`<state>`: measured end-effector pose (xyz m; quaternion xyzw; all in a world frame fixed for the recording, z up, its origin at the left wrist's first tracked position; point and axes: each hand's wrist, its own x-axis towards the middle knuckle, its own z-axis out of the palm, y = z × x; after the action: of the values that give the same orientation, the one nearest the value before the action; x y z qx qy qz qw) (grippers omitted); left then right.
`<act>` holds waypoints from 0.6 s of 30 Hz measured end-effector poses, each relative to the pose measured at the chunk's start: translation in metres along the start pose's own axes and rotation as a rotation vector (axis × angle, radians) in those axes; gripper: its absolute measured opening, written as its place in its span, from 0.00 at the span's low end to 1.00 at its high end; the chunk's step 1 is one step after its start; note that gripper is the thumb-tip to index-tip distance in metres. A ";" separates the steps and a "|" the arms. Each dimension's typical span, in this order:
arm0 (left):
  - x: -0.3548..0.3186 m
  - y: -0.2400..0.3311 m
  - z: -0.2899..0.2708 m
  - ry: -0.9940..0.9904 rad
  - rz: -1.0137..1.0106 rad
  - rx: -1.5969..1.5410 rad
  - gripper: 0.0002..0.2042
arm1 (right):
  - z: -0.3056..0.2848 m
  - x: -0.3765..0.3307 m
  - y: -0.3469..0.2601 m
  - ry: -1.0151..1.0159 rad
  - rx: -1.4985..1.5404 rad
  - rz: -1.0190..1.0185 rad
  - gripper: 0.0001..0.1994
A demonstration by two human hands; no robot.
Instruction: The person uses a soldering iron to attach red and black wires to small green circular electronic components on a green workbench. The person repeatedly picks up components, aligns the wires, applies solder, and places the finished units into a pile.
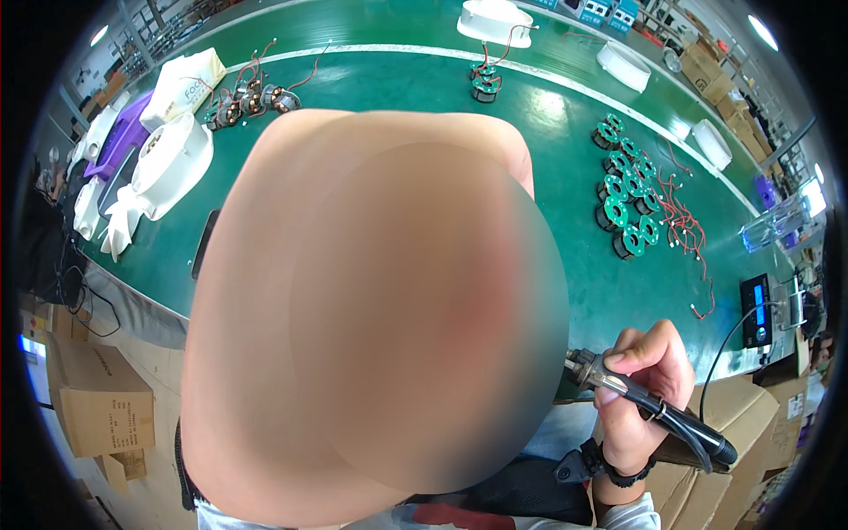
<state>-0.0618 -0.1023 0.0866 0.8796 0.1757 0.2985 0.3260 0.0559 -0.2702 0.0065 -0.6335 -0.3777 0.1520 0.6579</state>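
Observation:
A large, blurred skin-coloured shape, seemingly my left hand held very close to the camera, covers the middle of the head view. Its fingers cannot be made out, and it hides the bench behind it. At the lower right, my right hand is closed around a soldering iron with a black handle and a metal collar. The iron points left, and its tip is lost behind the blur. Further up the green bench stand several black coils with round green circuit boards. Red wires lie beside them.
A black control box with a lit blue display sits at the right edge. At the far left are white round housings, a purple tray and a tissue pack. Wired coils lie nearby. Cardboard boxes stand on the floor.

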 end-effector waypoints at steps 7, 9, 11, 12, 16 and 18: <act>-0.001 0.009 -0.003 -0.027 -0.189 -0.207 0.04 | 0.001 0.001 -0.003 0.003 -0.029 -0.005 0.09; -0.001 0.007 -0.001 -0.003 -0.184 -0.237 0.04 | 0.001 0.001 -0.003 0.005 -0.041 -0.015 0.09; -0.001 0.003 -0.001 0.003 -0.111 -0.177 0.04 | 0.001 0.001 -0.003 0.008 -0.036 -0.003 0.10; 0.000 0.002 -0.003 -0.012 -0.043 -0.094 0.04 | 0.002 0.000 -0.003 0.023 -0.024 -0.008 0.10; -0.004 0.009 -0.001 -0.040 -0.036 0.089 0.04 | 0.003 0.000 -0.001 0.135 0.102 -0.067 0.12; -0.004 0.009 -0.003 -0.045 -0.138 -0.068 0.04 | 0.002 -0.001 -0.001 0.131 0.200 -0.036 0.12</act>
<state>-0.0652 -0.1093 0.0928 0.8603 0.2182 0.2613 0.3795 0.0534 -0.2692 0.0073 -0.5664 -0.3282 0.1353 0.7438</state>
